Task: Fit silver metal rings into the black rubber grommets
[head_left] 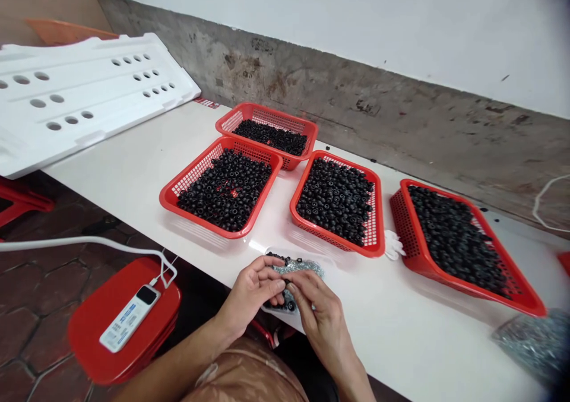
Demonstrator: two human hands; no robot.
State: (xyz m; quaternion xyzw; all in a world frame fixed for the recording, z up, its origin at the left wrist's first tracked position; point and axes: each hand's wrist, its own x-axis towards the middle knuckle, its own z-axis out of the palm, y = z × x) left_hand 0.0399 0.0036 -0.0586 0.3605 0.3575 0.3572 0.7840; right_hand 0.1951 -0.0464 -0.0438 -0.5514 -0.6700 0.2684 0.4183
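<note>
My left hand [252, 292] and my right hand [317, 310] meet at the white table's [133, 170] near edge, fingertips pinched together on a small black ring [285, 283]. Under them lies a small clear tray [294, 266] with grey metal bits and a few black rings. Beyond stand several red mesh baskets of black rings: one at left centre [178, 189], one behind it [231, 117], one in the middle [376, 212] and one at right [401, 212].
A white foam panel [80, 99] with holes rests at the table's far left. A red stool [111, 325] at lower left carries a white power bank [129, 317] on a white cable. A bag of metal parts [534, 342] lies at far right.
</note>
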